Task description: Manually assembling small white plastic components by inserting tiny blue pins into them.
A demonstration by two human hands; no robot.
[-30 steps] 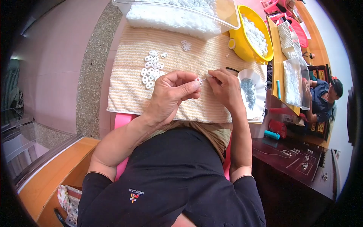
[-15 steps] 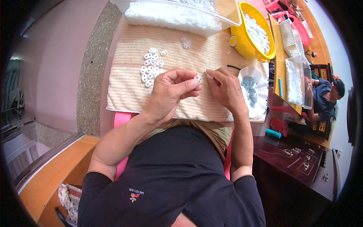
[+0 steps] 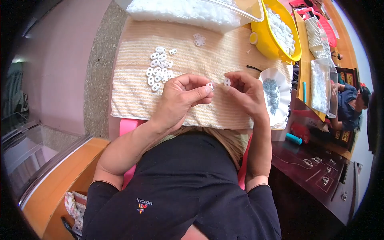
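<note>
Over the striped towel, my left hand (image 3: 182, 96) pinches a small white plastic piece with holes (image 3: 210, 86) between thumb and index finger. A thin pin-like bit seems to stick out of it toward the right. Just across a narrow gap, my right hand (image 3: 248, 92) grips a white oval plastic piece (image 3: 227, 82) at its fingertips. Left of my hands lies a loose pile of white oval two-hole pieces (image 3: 158, 70). Farther away sits a small cluster of white pieces (image 3: 199, 40). Beside my right wrist, small dark grey parts (image 3: 272, 94) rest in a white pleated paper dish (image 3: 283, 106).
A clear bin (image 3: 240, 18) of white pieces stands at the far edge of the towel (image 3: 136, 102). To its right is a yellow basin (image 3: 262, 42) of white pieces. A black stick (image 3: 254, 68) lies near the dish. Another person (image 3: 348, 100) sits at the right.
My right hand has drawn slightly away from the left, and a white oval piece now shows in its fingers. My left hand keeps its pinch. The whole view has shifted slightly.
</note>
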